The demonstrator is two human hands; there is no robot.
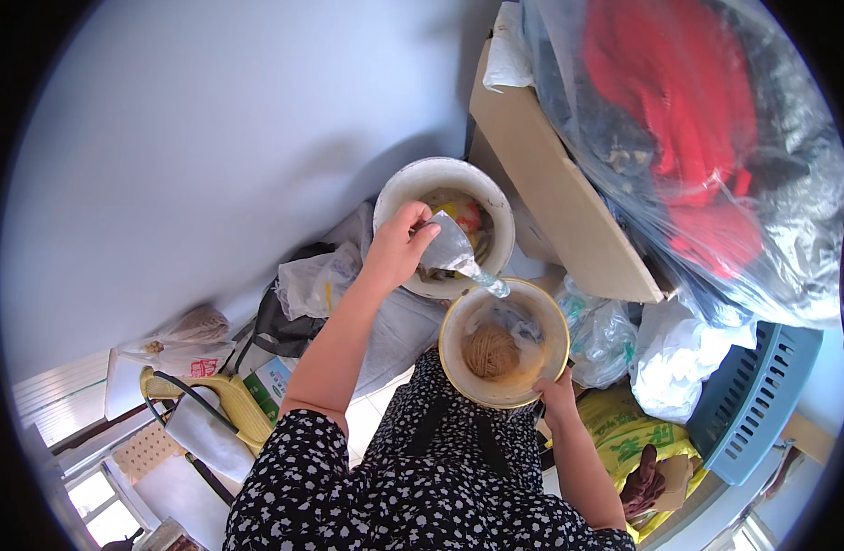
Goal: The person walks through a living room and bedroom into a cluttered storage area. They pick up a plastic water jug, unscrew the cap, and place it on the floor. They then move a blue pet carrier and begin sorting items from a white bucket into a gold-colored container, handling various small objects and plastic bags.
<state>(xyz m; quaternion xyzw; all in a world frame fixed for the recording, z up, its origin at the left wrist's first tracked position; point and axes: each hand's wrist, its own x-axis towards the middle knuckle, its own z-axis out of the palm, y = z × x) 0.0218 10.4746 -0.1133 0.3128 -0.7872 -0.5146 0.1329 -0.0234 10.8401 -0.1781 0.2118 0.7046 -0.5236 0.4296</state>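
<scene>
My left hand [406,241] is closed on the wide end of what looks like a putty knife [453,246], with a flat grey blade narrowing to a clear greenish handle. The handle points down and right, over the rim of a yellow-rimmed bowl [450,366]. My right hand [556,393] grips that bowl by its lower right rim and holds it tilted before my body. Inside lie a ball of brown twine [491,352] and some clear plastic [526,328]. Behind the knife stands a white basin [388,196], with yellow and orange bits among the things in it.
A cardboard box [569,197] and a large clear bag of red cloth [688,110] rise at the right. Plastic bags [598,340] and a blue slotted basket [757,404] are below them. Left are a white bag [316,283] and a yellow basket [243,404] beside the wall.
</scene>
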